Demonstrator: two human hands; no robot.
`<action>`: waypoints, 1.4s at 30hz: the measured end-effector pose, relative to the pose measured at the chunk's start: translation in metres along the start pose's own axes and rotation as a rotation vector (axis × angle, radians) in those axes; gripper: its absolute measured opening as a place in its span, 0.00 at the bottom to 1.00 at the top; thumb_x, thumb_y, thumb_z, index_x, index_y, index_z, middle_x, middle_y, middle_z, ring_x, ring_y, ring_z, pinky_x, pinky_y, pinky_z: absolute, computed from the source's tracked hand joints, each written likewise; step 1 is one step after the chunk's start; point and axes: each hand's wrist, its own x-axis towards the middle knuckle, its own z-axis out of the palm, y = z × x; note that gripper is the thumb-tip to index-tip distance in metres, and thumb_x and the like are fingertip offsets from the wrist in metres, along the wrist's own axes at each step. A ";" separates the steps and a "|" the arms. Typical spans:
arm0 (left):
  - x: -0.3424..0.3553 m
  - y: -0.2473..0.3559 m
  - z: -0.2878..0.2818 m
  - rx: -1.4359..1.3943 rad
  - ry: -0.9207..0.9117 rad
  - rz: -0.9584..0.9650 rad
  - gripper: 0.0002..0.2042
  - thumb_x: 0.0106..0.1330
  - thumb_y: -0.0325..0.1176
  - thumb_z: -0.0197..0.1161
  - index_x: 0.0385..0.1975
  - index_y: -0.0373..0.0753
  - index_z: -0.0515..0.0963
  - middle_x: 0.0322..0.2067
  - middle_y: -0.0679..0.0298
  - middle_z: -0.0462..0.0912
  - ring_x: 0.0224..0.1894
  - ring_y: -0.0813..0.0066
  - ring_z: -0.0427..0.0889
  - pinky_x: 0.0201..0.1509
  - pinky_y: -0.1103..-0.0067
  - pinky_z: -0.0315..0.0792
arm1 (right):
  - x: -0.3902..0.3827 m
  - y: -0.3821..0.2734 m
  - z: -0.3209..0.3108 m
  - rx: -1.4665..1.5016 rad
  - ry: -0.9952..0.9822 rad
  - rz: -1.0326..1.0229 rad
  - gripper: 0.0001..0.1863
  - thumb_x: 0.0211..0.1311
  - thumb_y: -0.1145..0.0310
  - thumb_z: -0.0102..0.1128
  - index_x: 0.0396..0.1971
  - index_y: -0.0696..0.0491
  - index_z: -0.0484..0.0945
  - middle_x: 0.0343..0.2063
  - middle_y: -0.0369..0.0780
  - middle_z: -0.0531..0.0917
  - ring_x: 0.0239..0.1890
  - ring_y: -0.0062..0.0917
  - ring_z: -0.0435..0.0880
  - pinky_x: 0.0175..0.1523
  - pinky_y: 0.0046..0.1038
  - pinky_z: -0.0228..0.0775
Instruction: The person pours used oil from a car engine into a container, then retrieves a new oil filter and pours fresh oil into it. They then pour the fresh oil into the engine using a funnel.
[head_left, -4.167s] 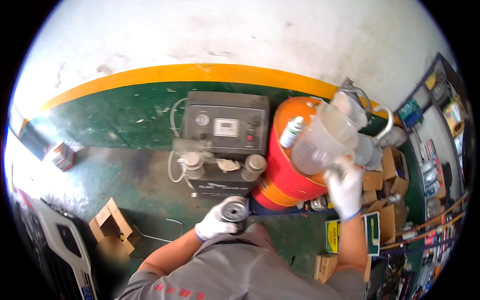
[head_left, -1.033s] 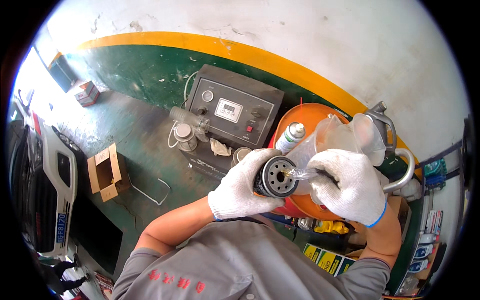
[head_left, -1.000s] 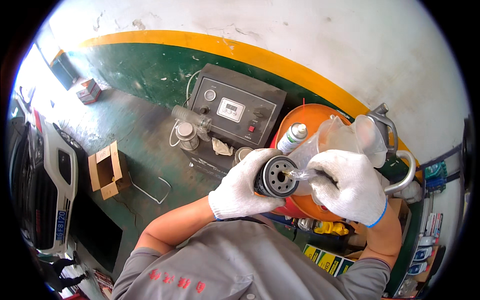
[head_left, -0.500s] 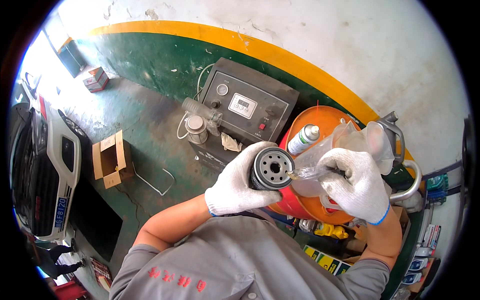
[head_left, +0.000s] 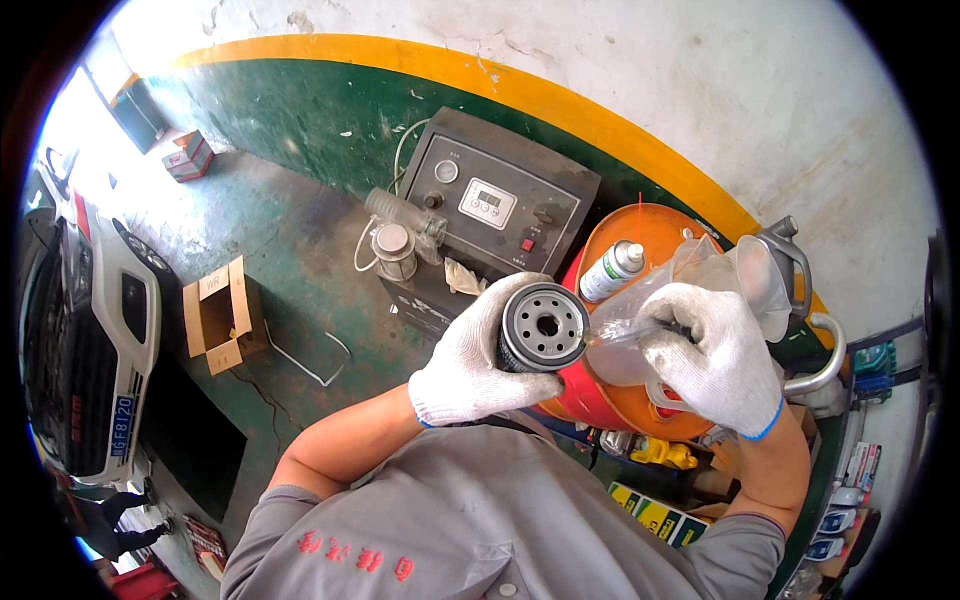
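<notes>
In my left hand, a white knit glove wraps round a black oil filter. The filter's round metal end, with a ring of holes and a larger centre hole, faces up at me. My gloved right hand is closed in a pinch beside the filter's right rim. From its fingers a thin see-through plastic-like piece reaches toward that rim; its exact kind is unclear. Behind that hand, clear plastic measuring jugs and a spray can with a thin red straw stand on an orange drum.
A dark machine with a gauge and display stands against the wall. A grey can with a handle is at the drum's right. An open cardboard box, a white car and a person's legs appear at left.
The filter's end has turned slightly more toward me. The clear piece now looks thinner and more blurred at the rim. Both hands remain in nearly the same places.
</notes>
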 end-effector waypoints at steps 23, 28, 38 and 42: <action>-0.015 0.001 -0.010 -0.026 -0.042 0.034 0.43 0.40 0.34 0.78 0.59 0.34 0.62 0.51 0.60 0.70 0.56 0.71 0.71 0.62 0.73 0.64 | 0.015 -0.016 0.000 0.002 -0.185 0.097 0.06 0.47 0.83 0.52 0.27 0.62 0.76 0.22 0.36 0.76 0.27 0.14 0.73 0.34 0.19 0.67; -0.019 -0.003 -0.012 -0.024 -0.032 0.024 0.44 0.40 0.34 0.78 0.60 0.35 0.61 0.52 0.61 0.70 0.57 0.73 0.70 0.63 0.74 0.64 | 0.018 -0.014 0.003 -0.085 -0.165 0.022 0.06 0.46 0.82 0.52 0.27 0.62 0.76 0.22 0.37 0.76 0.27 0.15 0.73 0.34 0.20 0.66; -0.030 -0.006 -0.013 0.006 -0.086 0.012 0.49 0.36 0.34 0.81 0.62 0.34 0.58 0.55 0.58 0.71 0.58 0.71 0.70 0.64 0.71 0.64 | 0.030 -0.010 0.008 -0.108 -0.155 -0.073 0.06 0.45 0.80 0.53 0.26 0.62 0.75 0.21 0.39 0.76 0.26 0.18 0.74 0.34 0.21 0.67; -0.031 -0.007 -0.017 0.122 -0.083 0.057 0.51 0.35 0.33 0.82 0.63 0.34 0.57 0.55 0.58 0.72 0.58 0.70 0.71 0.64 0.70 0.64 | 0.026 -0.020 0.006 -0.060 -0.265 0.050 0.07 0.49 0.77 0.55 0.29 0.62 0.78 0.20 0.45 0.78 0.23 0.27 0.76 0.32 0.26 0.69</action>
